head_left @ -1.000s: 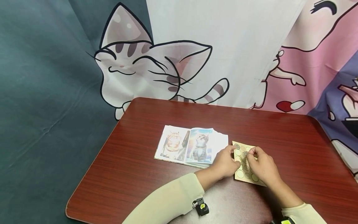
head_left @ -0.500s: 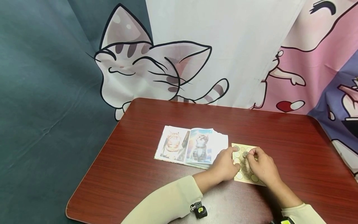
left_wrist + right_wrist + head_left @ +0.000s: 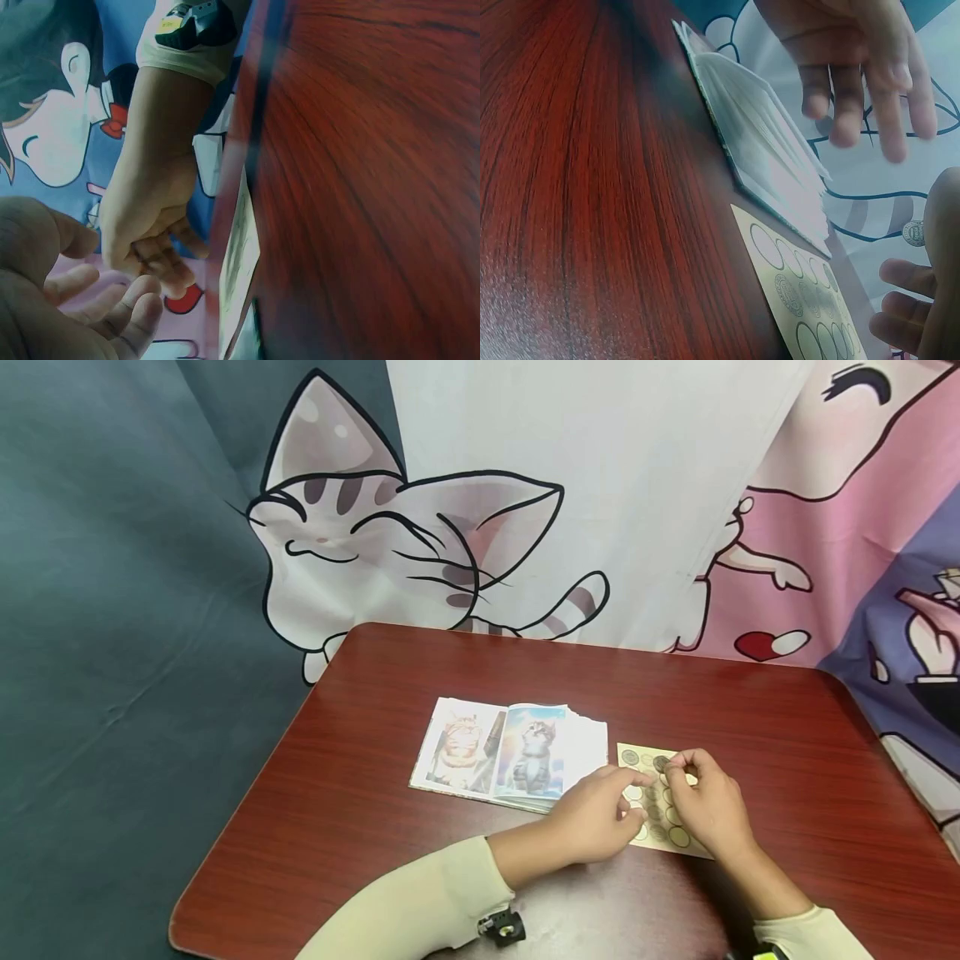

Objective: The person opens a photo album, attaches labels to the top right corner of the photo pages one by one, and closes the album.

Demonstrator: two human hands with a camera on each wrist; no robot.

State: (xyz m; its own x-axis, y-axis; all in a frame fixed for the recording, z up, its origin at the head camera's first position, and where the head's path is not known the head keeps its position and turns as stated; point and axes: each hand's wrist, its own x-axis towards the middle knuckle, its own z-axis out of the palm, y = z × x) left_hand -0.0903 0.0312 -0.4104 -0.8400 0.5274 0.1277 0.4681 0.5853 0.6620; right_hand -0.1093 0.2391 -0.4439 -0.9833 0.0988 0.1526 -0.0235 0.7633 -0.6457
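A pale yellow sheet (image 3: 679,837) with rows of printed circles lies on the table, partly hidden under both hands. My right hand (image 3: 708,802) is over its right side, thumb and forefinger pinching a small round sticker (image 3: 661,763). The right wrist view shows the sticker's grey printed face (image 3: 913,233) beside that hand. My left hand (image 3: 596,818) hovers at the sheet's left edge, holding nothing, its fingers (image 3: 889,120) apart and loosely extended. In the left wrist view, the two hands face each other above the sheet (image 3: 238,262).
An open book (image 3: 480,752) with cat pictures lies left of the sheet, close to the left hand. The reddish-brown table (image 3: 360,860) has its back edge near a cartoon cat backdrop (image 3: 420,543).
My left hand has let go of the sheet's left edge, pulled back slightly and spread its fingers. My right hand has stayed over the sheet, the round sticker in its pinch.
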